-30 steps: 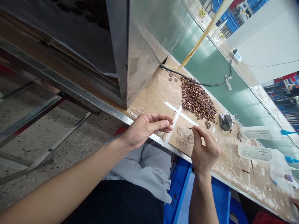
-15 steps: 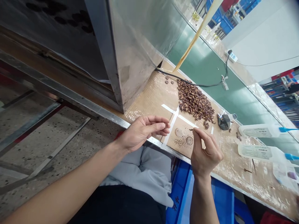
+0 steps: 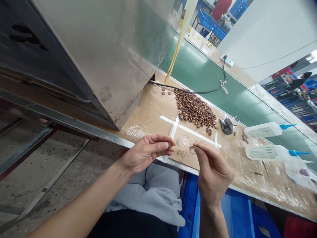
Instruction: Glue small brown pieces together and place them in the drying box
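My left hand (image 3: 148, 151) pinches a small brown disc (image 3: 170, 144) between thumb and fingertips, in front of the table's edge. To its right, my right hand (image 3: 214, 172) is closed on a small dark brown piece (image 3: 194, 147), whose exact kind I cannot make out. Between the hands, a clear round dish (image 3: 182, 142) sits on brown board among scattered dark crumbs (image 3: 181, 153). A second small round dish (image 3: 192, 151) lies partly behind the right fingertips. Farther back spreads a large pile of small brown-and-yellow pieces (image 3: 195, 109).
A big metal cabinet (image 3: 99, 66) stands at left. Loose brown discs (image 3: 163, 93) lie beyond it, near a black cable (image 3: 188, 91). Two bottles with blue tips (image 3: 262, 130) lie at right, near a dark bag-like holder (image 3: 227, 126). Blue crates (image 3: 235, 208) are below the table.
The view has shifted, with the cabinet filling more of the left. My hands have come closer together, and a brown disc now shows in the left fingertips. The right hand still pinches a small piece.
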Available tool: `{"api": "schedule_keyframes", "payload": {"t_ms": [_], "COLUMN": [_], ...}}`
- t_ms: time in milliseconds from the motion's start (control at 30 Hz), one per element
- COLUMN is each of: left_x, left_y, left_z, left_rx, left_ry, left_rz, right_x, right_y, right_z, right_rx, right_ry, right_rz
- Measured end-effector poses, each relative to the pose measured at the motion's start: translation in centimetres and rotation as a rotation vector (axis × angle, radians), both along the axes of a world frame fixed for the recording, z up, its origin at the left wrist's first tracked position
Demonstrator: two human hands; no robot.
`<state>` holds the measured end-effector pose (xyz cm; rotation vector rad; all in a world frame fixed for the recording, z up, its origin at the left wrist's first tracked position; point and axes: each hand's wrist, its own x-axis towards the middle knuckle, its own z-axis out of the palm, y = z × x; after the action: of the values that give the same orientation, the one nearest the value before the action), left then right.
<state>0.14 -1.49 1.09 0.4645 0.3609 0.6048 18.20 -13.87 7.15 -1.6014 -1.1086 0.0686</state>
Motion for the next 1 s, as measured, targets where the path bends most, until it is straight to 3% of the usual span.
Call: {"api": "schedule_keyframes", "payload": {"t_ms": [233,500,700,1000], "left_x": [-0.2,0.2,0.3,0.3], "left_y": [0.1,-0.4,-0.5,-0.6], "left_z": [0.2,0.2,0.2,0.2], "left_rx": [-0.018,-0.046,-0.056,-0.069], "left_ry": [0.027,0.012,0.009,0.015], "left_rz": [-0.014,0.038,0.054,0.057], "right_x": [-1.3,-2.3,-2.4,-2.6], "right_y": [1.2,2.7,2.7,2.6], "right_z": [-0.3,-2.3,-2.7,-1.7], "right_rx": [-0.112,-0.081,-0.086,-0.109], "right_ry": [0.268,0.543,0.547,0.455], "right_rz": [0.168,0.238,0.228,0.206]}}
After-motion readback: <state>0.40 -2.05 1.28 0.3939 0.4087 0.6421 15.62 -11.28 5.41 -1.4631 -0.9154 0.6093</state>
